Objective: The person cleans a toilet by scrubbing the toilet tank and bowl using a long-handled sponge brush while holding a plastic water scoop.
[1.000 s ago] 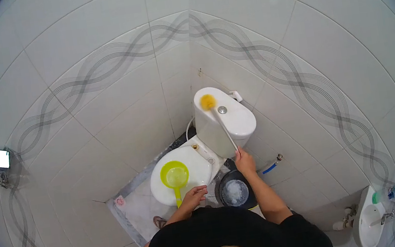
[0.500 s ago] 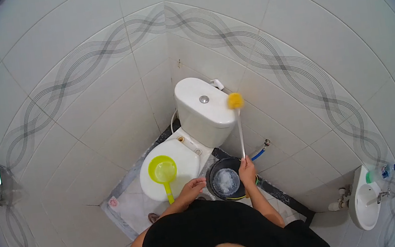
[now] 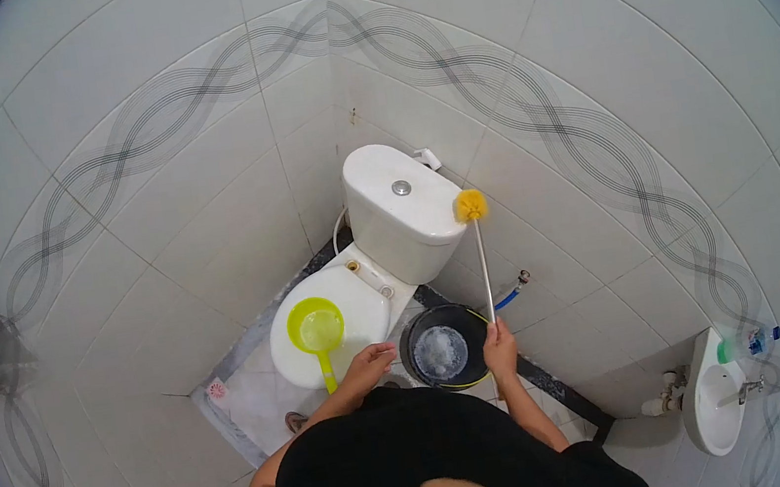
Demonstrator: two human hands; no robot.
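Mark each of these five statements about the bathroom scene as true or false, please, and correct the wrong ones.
1. The right hand holds the yellow-headed brush by its handle. True.
2. The green dipper lies inside the black bucket. False: the green dipper rests on the closed toilet lid.
3. The black bucket has whitish foam in it. True.
4. The left hand is gripping the dipper's handle. False: the left hand is beside it, with its fingers loosely open and nothing visible in them.
5. A round flush button is set in the top of the cistern. True.
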